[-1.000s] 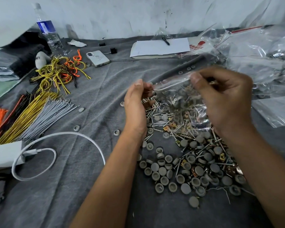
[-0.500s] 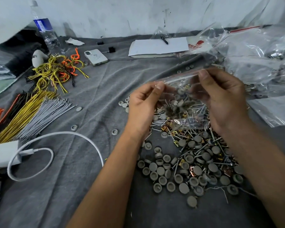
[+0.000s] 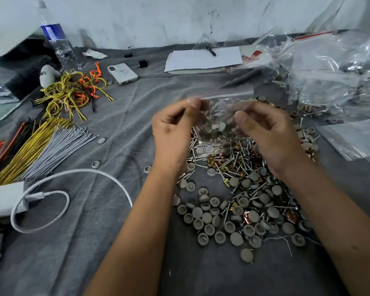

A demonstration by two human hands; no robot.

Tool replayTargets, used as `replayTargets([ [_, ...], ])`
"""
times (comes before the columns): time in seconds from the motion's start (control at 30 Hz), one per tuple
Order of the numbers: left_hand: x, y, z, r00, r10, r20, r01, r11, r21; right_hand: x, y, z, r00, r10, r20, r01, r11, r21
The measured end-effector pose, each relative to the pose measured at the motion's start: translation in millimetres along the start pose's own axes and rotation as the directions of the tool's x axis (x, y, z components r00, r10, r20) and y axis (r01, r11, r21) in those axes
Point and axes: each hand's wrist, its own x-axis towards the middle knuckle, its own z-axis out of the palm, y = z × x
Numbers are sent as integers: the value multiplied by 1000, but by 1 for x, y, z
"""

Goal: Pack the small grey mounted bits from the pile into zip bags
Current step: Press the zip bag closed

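1. Two hands hold one clear zip bag (image 3: 217, 122) above the far part of the pile (image 3: 239, 201); the bag is blurred, and grey bits and metal pins show through it.
2. The left hand (image 3: 173, 133) pinches the bag's top left corner between thumb and curled fingers.
3. The right hand (image 3: 269, 133) has its fingers curled round the bag's right side, thumb toward the bag.
4. The pile of small grey mounted bits lies on the grey cloth (image 3: 107, 242) that covers the worktop, right of centre, under and in front of the hands, mixed with pins and brass-coloured clips.
5. A few loose grey bits lie apart on the cloth to the left of the pile.
6. Toward the left edge lie bundles of yellow, grey, black and orange wires (image 3: 41, 150), with a white cable (image 3: 73, 189) looping in front of them.
7. Near the far edge stand a water bottle (image 3: 58, 43), a white phone (image 3: 122, 73) and a notepad (image 3: 203, 59) with a pen on it.
8. Clear plastic bags (image 3: 329, 71) are heaped at the far right corner.
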Motion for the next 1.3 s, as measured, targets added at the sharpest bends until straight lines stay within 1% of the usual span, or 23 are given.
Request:
replayTargets([
  [0.03,-1,1,1,998,-58,-3,58,996,-61,0,0,0,1000,5,5,-5,1000,8],
  [0.07,-2,1,1,996,-92,-7,92,993,-68,0,-1,1,1000,9,5,-9,1000,21],
  [0.13,-3,2,4,993,-116,-19,116,993,-8,1,-2,1,1000,3,-2,-3,999,40],
  [0.23,-3,2,6,984,-174,-35,172,983,-65,0,-4,1,1000,-5,-6,6,998,61],
  [0.33,-3,4,4,979,-202,40,205,969,-137,-1,-7,0,999,-11,-30,14,997,82],
  [0.4,-4,6,4,956,-264,126,289,918,-272,-2,-9,0,999,-1,-42,7,989,148],
  [0.43,-4,6,4,943,-293,155,328,894,-305,-2,-10,0,999,2,-41,5,985,175],
  [0.5,-3,2,4,925,-354,136,378,892,-249,-1,-10,-1,999,10,-50,-2,988,156],
  [0.6,-1,-4,4,916,-395,64,400,909,-112,1,-4,-2,993,53,-107,-48,998,44],
  [0.7,-1,-6,5,915,-399,59,402,913,-62,1,-1,-2,988,75,-135,-76,997,3],
  [0.8,-3,-4,7,926,-360,112,367,929,-55,1,-2,-3,987,43,-158,-45,999,-8],
  [0.83,-4,-2,7,929,-341,142,355,931,-82,0,-4,-3,987,36,-157,-35,999,14],
  [0.93,-8,9,8,931,-267,247,329,909,-258,-2,-11,-5,992,-7,-128,21,993,113],
  [1.03,-9,14,9,951,-228,207,278,926,-255,-4,-15,-4,997,-14,-79,26,987,160],
  [1.13,-10,14,10,940,-252,228,313,903,-295,-3,-11,-3,995,33,-96,-16,984,178],
  [1.2,-9,12,9,937,-277,214,330,902,-276,-2,-10,-3,993,52,-109,-30,980,195],
  [1.3,-7,9,8,918,-334,212,389,861,-327,-3,-11,-2,989,75,-127,-45,973,226],
])
